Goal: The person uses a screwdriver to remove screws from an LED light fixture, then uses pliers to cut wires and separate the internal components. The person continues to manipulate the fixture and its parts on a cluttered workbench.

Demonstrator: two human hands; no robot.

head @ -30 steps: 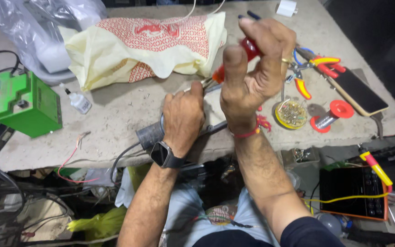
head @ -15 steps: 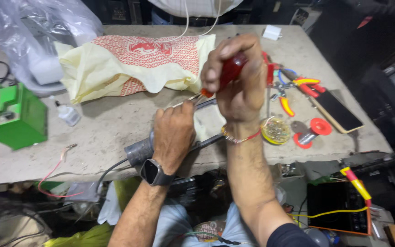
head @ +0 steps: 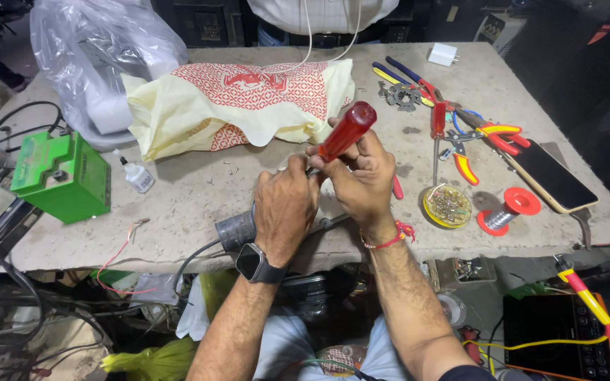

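My bench (head: 199, 204): worn grey slab w/ chipped front edge, fills mid frame. Dark cluttered floor (head: 51, 331) at bottom left; upper right corner in shadow.

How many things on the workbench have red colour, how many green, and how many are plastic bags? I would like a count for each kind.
Red-handled screwdriver in the right hand: 1
Red solder spool: 1
Red-and-yellow pliers: 1
Green box: 1
Plastic bags, one clear, one cream with red print: 2
Total: 6
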